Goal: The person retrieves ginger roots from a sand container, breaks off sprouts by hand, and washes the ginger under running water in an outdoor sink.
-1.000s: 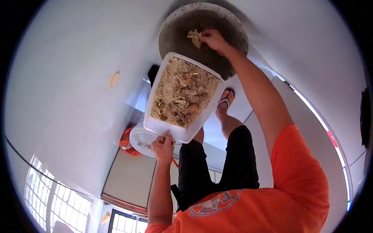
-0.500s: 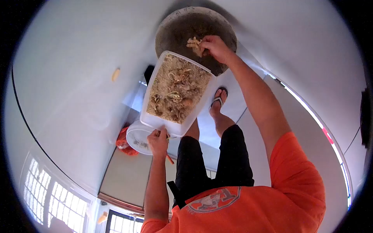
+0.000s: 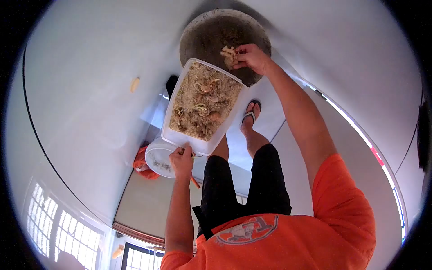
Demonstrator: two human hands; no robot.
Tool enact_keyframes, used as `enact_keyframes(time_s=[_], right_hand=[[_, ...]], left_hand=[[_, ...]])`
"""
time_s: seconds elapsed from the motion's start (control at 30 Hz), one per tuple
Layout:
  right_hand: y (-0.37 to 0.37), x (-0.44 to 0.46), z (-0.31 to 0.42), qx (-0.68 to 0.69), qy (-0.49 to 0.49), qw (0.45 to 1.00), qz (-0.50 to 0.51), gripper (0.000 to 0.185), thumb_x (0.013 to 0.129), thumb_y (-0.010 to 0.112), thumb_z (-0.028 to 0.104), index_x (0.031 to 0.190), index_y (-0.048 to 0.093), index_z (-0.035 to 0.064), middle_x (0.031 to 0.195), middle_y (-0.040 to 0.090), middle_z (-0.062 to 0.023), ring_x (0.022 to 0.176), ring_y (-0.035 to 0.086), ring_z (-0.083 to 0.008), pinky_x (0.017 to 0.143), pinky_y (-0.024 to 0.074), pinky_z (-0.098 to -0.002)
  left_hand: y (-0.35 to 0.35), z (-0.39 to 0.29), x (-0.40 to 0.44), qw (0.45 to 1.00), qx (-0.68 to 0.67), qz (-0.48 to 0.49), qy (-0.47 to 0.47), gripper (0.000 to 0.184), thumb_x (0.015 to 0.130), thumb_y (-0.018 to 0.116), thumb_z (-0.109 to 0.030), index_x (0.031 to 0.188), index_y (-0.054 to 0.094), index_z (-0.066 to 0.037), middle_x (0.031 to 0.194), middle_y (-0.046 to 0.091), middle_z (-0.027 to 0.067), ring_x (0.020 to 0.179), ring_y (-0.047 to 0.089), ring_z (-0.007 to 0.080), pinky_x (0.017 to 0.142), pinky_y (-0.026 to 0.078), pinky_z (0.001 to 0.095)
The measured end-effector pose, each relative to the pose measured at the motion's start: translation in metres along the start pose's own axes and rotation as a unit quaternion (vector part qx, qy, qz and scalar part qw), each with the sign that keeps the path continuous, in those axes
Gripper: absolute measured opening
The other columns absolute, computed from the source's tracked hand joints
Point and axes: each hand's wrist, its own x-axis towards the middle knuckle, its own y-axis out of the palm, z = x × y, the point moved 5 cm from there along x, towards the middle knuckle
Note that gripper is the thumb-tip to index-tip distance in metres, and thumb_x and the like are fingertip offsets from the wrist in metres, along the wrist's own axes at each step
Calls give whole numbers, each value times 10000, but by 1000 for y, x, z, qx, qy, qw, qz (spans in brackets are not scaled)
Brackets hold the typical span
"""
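A white plastic tub (image 3: 234,110) filled with brown grainy material and several shrivelled brown pieces is held tilted, its far edge overlapping the rim of a large round dark basin (image 3: 189,36). My left hand (image 3: 181,163) is closed on the tub's near edge. Over the basin, my right hand (image 3: 253,58) pinches a pale, knobbly root-like piece (image 3: 229,56) between its fingers. A round white bucket (image 3: 157,157) shows behind my left hand and partly under the tub.
A red bag (image 3: 143,164) lies beside the bucket. My sandalled foot (image 3: 251,113) stands to the right of the tub. A pale oblong object (image 3: 134,84) is at the left, and a dark cable (image 3: 36,130) runs along the far left.
The tub and basin have shifted slightly left in view. The root-like piece, still in my right hand, has turned a little, and my right fingers have spread slightly around it.
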Motion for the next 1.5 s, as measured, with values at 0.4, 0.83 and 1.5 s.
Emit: enact_keyframes(time_s=[0.4,0.83,1.5], right_hand=[[-11,9,-10,-263,-117,951,-116,266,794,757,91,983,665,-71,853,692,-170,742,679,-245,658,555,-418],[10,-13,15,-465,-149,846,-214,277,764,725,169,913,649,-52,774,662,-239,759,659,-417,684,518,-484],[-31,54,-39,-683,-89,698,-195,246,781,683,168,819,709,-74,855,675,-243,839,653,-446,791,537,-481]], left_hand=[[2,6,6,999,-34,5,25,357,855,664,-201,637,586,71,564,579,65,535,484,129,536,410,357],[1,-3,1,999,-37,-7,17,299,843,660,-176,659,626,57,571,588,52,527,509,116,510,411,327],[2,-8,-2,998,-68,11,-7,242,862,650,-132,716,651,61,611,599,21,538,494,90,512,390,301]])
